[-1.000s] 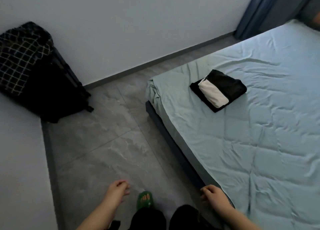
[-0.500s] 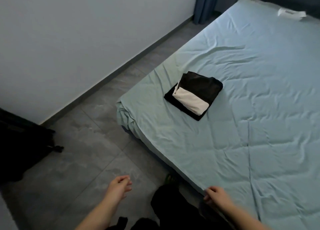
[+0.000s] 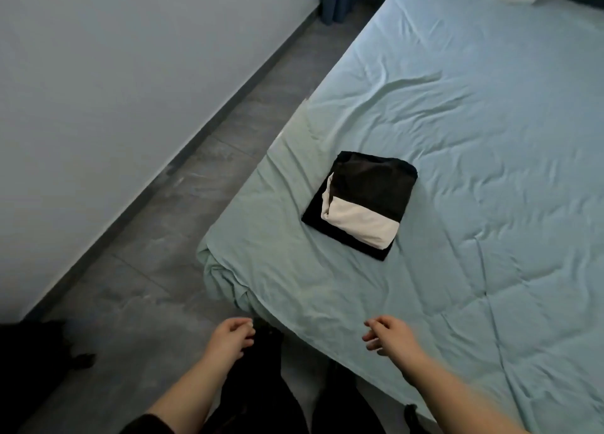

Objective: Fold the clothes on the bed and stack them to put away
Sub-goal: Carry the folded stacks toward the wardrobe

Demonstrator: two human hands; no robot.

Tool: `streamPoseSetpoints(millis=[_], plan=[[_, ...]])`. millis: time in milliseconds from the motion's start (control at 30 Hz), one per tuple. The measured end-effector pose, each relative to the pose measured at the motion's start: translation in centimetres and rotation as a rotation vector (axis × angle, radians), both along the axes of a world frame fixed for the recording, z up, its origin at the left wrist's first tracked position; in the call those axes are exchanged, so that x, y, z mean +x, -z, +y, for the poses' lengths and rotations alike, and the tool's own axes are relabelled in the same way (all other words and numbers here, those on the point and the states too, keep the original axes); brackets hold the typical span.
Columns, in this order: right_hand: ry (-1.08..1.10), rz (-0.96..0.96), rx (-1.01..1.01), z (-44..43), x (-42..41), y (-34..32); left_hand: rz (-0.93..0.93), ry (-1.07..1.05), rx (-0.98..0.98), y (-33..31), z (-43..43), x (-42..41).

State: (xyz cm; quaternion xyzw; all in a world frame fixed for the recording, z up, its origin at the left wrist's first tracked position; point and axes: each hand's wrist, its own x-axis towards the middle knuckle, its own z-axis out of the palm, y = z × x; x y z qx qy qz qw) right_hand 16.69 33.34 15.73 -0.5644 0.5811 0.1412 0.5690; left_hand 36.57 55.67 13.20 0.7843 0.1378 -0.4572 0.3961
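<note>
Folded clothes [image 3: 369,185] lie stacked on the bed [image 3: 474,139]; left hand [image 3: 228,339] and right hand [image 3: 392,335] grips loosely curled, empty.

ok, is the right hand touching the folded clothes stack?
Apart. The head view shows the right hand low in frame, with a stretch of bare sheet between it and the folded clothes stack.

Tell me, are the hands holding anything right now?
No, nothing is held. The left hand and the right hand are both loosely curled and empty. The folded clothes lie untouched on the bed, apart from both hands.
</note>
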Motion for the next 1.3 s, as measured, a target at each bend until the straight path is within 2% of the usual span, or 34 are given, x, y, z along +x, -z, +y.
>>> streamPoseSetpoints(millis=[167, 333, 433, 500, 600, 667, 733, 800, 900, 1000, 1100, 1133, 1200, 1300], plan=[[0.244, 0.042, 0.05, -0.5, 3.6, 1.5, 0.017, 0.201, -0.056, 0.9, -7.2, 7.8], [0.379, 0.033, 0.061, -5.5, 7.3, 4.9, 0.029, 0.376, -0.095, 2.5, -17.4, 11.8], [0.408, -0.047, -0.065, -10.5, 9.9, 7.1, -0.044, 0.481, -0.17, 4.4, -24.4, 11.9], [0.384, -0.113, -0.276, -14.9, 12.3, 9.2, -0.19, 0.579, -0.248, 6.4, -29.8, 11.2], [0.205, -0.089, -0.672, -20.7, 16.0, 12.8, -0.529, 0.786, -0.367, 10.2, -37.7, 9.3], [-0.07, -0.027, -0.889, -24.1, 17.8, 16.1, -0.816, 1.044, -0.308, 14.2, -41.1, 9.4], [-0.426, 0.154, -0.926, -26.8, 17.9, 20.7, -1.074, 1.37, -0.068, 19.4, -42.5, 11.6], [-0.571, 0.288, -0.856, -28.3, 16.8, 25.1, -1.104, 1.484, 0.044, 23.7, -42.6, 14.0], [-0.514, 0.297, -0.961, -29.0, 16.6, 29.0, -1.087, 1.458, -0.067, 27.0, -43.8, 15.4], [-0.481, 0.231, -1.028, -28.7, 16.7, 29.1, -1.098, 1.426, -0.146, 26.9, -43.6, 15.5], [-0.38, 0.157, -0.996, -27.8, 15.4, 28.0, -1.115, 1.293, -0.087, 25.7, -42.3, 14.9], [-0.259, 0.131, -0.944, -27.4, 14.9, 27.6, -1.046, 1.182, -0.033, 25.2, -41.8, 14.6], [0.117, 0.054, -0.76, -26.5, 14.0, 26.7, -0.792, 0.891, 0.05, 24.4, -40.7, 14.2], [0.548, -0.028, -0.482, -25.6, 13.1, 25.6, -0.552, 0.659, -0.005, 23.3, -39.1, 13.7]])
